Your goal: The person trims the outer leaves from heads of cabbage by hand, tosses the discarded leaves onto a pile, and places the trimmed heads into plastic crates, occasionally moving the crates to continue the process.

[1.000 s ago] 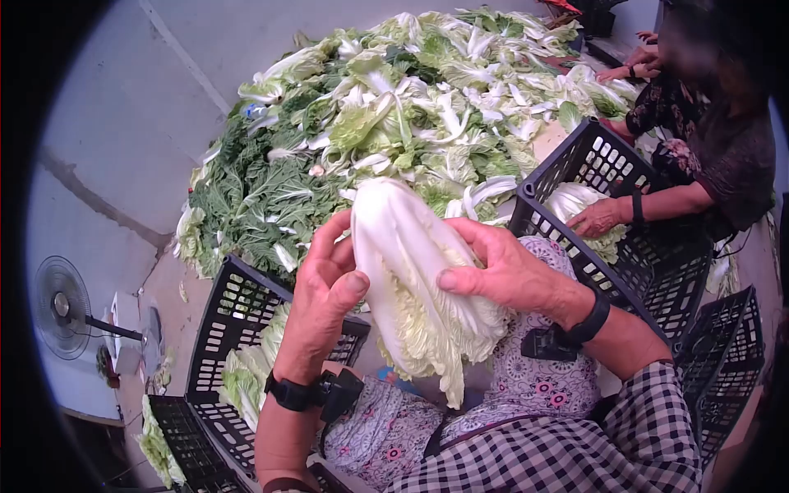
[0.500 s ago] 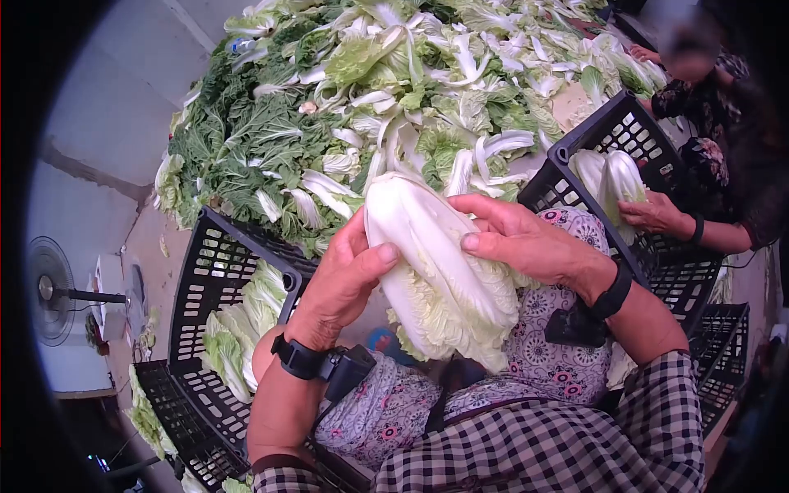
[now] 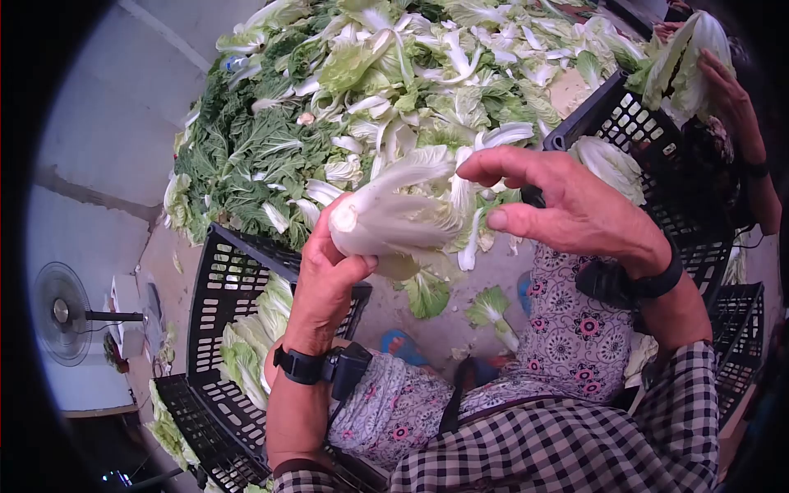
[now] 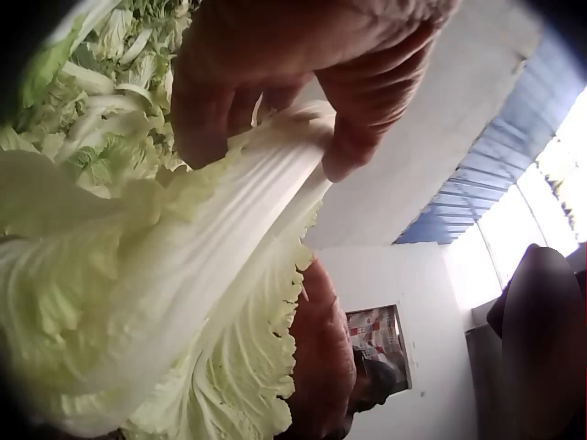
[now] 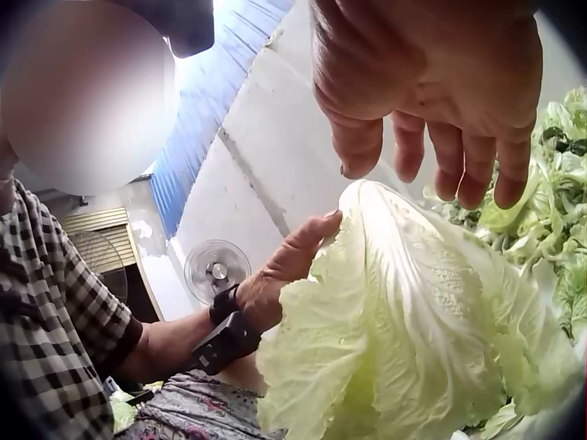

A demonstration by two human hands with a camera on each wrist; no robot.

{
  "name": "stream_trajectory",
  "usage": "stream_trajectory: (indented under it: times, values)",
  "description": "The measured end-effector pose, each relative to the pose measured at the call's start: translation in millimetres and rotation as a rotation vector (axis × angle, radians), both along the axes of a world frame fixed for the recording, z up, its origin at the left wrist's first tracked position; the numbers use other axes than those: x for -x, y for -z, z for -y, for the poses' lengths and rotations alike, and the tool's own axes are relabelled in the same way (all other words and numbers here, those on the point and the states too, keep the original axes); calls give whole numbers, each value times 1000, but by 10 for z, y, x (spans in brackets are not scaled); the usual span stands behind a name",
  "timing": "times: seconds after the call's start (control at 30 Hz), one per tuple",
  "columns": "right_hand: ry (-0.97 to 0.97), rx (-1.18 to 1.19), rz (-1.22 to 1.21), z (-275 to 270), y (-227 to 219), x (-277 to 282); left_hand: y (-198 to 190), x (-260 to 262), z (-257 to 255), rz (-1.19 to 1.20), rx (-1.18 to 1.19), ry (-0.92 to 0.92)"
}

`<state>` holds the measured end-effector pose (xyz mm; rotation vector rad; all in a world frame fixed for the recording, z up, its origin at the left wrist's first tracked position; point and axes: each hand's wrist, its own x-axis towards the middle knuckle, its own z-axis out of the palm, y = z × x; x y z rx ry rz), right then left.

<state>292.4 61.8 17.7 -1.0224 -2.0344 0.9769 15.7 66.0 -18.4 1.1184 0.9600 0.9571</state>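
Observation:
A napa cabbage (image 3: 394,218) with a pale cut base is held up in front of the lap by my left hand (image 3: 320,275). In the left wrist view, fingers and thumb of that hand grip the white stem end of the cabbage (image 4: 193,247). Its frilly leaf end points right, towards my right hand (image 3: 575,205). That hand hovers just beside the leaves, thumb and fingers spread apart. The right wrist view shows the right hand's fingers (image 5: 449,160) extended above the cabbage (image 5: 394,302), holding nothing.
A large heap of loose cabbage leaves (image 3: 378,107) lies ahead. Black crates stand to the left (image 3: 222,287) and right (image 3: 600,115), with cabbages inside. Another person's hand (image 3: 731,99) holds a cabbage (image 3: 694,62) at upper right. A loose leaf (image 3: 491,312) lies on the floor.
My right hand has let go of the cabbage and moved right. The cabbage has turned in my left hand, its base now facing left. The other person has raised a cabbage from the right crate.

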Motion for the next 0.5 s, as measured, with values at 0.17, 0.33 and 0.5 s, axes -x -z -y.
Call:
stream_trajectory:
  times: [0.17, 0.33, 0.5]
  values:
    - [-57, -160, 39, -161, -2, 74, -46, -58, -7, -53, 20, 91]
    - [-248, 94, 143, -198, 70, 159, 14, -28, 12, -42, 65, 140]
    - [-269, -107, 66, -286, 256, 118, -27, -34, 21, -36, 107, 166]
